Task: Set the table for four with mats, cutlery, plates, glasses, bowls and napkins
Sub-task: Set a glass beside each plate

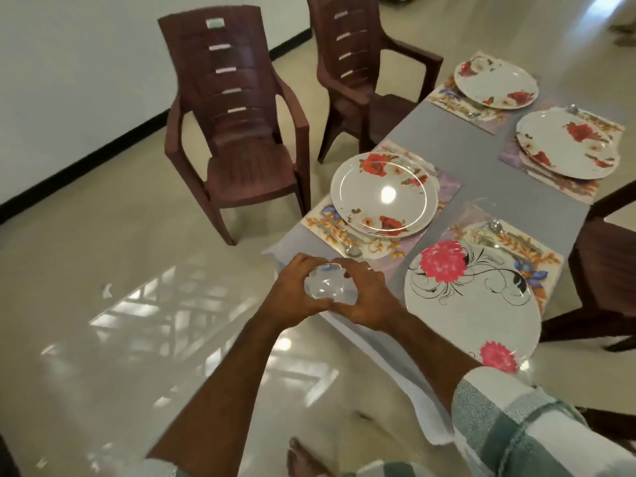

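Note:
Both hands cup a clear glass (326, 283) over the near left corner of the table (481, 139). My left hand (292, 290) wraps its left side and my right hand (368, 294) its right side. Four floral mats lie on the grey tablecloth, each with a plate: a near left plate (382, 192) with red flowers, a near right plate (471, 304) with pink flowers, a far left plate (495, 82), and a far right plate (568, 142). Cutlery (344, 241) lies on the near left mat beside its plate. More cutlery (499, 232) rests on the near right mat.
Two brown plastic chairs stand left of the table, one nearer (237, 122) and one farther (364, 63). Another dark chair (605, 263) is at the right side. The shiny tiled floor (137, 304) spreads to the left. My bare foot (306, 459) shows below.

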`<state>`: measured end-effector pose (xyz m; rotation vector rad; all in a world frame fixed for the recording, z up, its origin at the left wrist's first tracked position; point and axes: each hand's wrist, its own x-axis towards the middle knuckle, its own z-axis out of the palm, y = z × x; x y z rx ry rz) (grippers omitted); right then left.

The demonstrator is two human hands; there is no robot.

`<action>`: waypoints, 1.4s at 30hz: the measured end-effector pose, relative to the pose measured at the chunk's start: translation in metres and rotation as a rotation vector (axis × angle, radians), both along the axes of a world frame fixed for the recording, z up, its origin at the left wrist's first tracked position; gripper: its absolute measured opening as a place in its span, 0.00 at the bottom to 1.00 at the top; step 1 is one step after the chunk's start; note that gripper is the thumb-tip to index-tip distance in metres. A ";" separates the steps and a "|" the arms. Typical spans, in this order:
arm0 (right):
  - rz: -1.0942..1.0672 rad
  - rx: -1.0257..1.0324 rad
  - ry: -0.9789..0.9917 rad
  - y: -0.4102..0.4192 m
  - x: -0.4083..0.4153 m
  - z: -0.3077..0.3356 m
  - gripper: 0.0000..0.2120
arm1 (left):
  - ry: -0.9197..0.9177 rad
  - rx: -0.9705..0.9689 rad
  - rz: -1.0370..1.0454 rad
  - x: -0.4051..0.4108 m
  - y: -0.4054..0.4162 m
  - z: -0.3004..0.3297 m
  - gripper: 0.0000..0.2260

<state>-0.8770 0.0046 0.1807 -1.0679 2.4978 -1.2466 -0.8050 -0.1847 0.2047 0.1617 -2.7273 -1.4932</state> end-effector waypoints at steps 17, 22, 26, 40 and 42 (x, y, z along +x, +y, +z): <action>-1.013 -0.184 -0.288 -0.048 -0.128 -0.026 0.36 | -0.192 -0.452 -0.542 -0.270 -0.093 0.012 0.10; -1.316 -0.211 -0.225 -0.041 -0.127 -0.019 0.36 | -0.110 -0.504 -0.817 -0.339 -0.046 0.020 0.06; -1.581 -0.221 -0.164 -0.040 -0.109 -0.017 0.35 | -0.089 -0.462 -1.103 -0.365 -0.001 0.006 0.03; -2.301 -0.358 -0.202 -0.154 -0.122 -0.028 0.38 | 0.022 -0.456 -1.662 -0.434 0.001 -0.025 0.05; -2.340 -0.412 -0.179 -0.160 -0.130 -0.031 0.36 | 0.042 -0.444 -1.688 -0.437 0.002 -0.025 0.04</action>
